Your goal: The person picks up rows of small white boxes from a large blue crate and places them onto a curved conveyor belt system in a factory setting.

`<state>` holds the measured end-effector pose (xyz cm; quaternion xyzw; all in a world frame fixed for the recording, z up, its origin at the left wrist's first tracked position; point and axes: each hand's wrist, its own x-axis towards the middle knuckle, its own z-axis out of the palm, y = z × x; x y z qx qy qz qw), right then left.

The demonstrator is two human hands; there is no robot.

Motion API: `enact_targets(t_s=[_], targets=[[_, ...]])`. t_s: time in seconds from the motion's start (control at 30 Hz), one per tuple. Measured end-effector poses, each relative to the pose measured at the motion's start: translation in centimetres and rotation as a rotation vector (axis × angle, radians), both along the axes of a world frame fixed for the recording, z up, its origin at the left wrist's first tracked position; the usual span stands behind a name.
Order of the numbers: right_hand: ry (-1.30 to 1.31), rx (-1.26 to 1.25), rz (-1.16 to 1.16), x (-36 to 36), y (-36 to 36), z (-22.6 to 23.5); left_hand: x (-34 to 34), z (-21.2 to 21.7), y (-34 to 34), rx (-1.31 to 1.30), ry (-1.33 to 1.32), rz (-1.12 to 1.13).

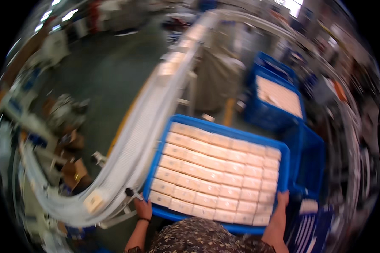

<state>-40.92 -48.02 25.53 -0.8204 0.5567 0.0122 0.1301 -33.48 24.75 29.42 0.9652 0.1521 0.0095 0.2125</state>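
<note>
A large blue plastic crate (285, 168) is directly in front of me, filled with neat rows of small cream-coloured boxes (215, 175). My left hand (144, 209), with a dark band at the wrist, closes on the crate's near left corner, beside a black knob on the conveyor frame. On the opposite side, my right hand (283, 197) grips the right rim near its front corner. Fingers of both hands are partly hidden by the crate edge. The picture is blurred, and I cannot tell whether the crate is lifted or resting on something.
A curved white conveyor (133, 135) runs along the left, carrying one box (93, 201) on its near bend and several boxes (168, 67) farther up. Behind at right stands another filled blue crate (264, 114), with a deep blue crate (310, 158) nearer. Cardboard (74, 175) lies at left.
</note>
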Motion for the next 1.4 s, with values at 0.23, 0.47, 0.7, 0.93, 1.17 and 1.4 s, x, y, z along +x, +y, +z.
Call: enact_targets(t_s=[0.23,0.47,0.7,0.93,1.17,1.4], targets=[[0.109,-0.331,0.037,-6.0,3.9,0.7,-1.5,9.1,-4.7,-0.272,-0.054,-0.981],[-0.232,-0.236,0.606,7.1,5.5,5.9,18.4,7.7,-20.0,-0.431,-0.289,-0.779],[-0.132,-0.089,0.741,19.8,-1.0,3.0,37.6,-2.3,-21.2,0.088,-0.149,-0.750],[-0.185,0.005,0.723,19.3,-4.3,0.6,39.4,-1.9,-22.7,0.397,0.017,-0.823],[0.033,-0.012,0.710,21.2,-0.7,1.5,37.7,-0.9,-23.8,0.361,0.159,-0.856],[0.037,0.074,0.744,20.7,-1.7,-0.3,38.5,-2.4,-22.9,0.348,0.086,-0.983]])
